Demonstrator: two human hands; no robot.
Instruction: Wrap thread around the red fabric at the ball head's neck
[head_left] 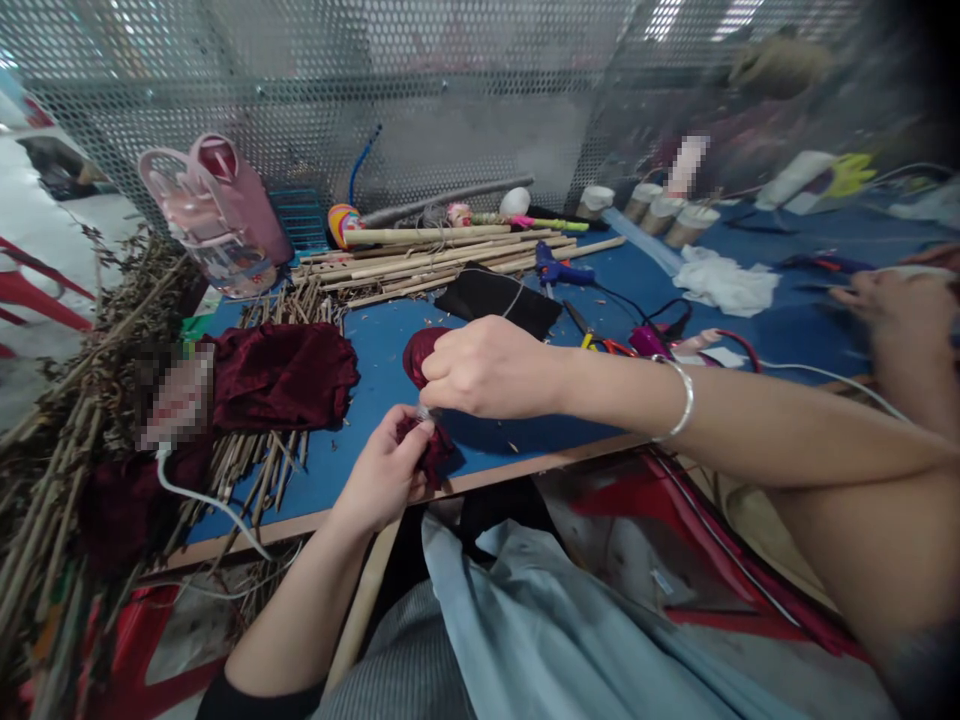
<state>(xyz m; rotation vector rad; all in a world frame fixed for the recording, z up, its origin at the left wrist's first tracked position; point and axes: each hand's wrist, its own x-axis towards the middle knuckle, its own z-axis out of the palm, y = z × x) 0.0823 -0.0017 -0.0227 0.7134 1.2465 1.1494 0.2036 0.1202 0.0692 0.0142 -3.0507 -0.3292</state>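
Left hand closed round lower end of dark red cloth piece, at near edge of blue table, steadying it. Right hand above, fingers pinched shut on cloth top and something small, pale; cannot tell what. More red cloth left, over stick pile. Glue gun beyond. Another person's hand far right.

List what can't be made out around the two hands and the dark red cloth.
- Head view: the middle of the dark red cloth is covered by the right hand.
- What the left hand pinches besides cloth: hidden by its fingers.
- Object left of the folded red fabric: blurred out.
- Another person's hand at the right edge: cut off and blurred.
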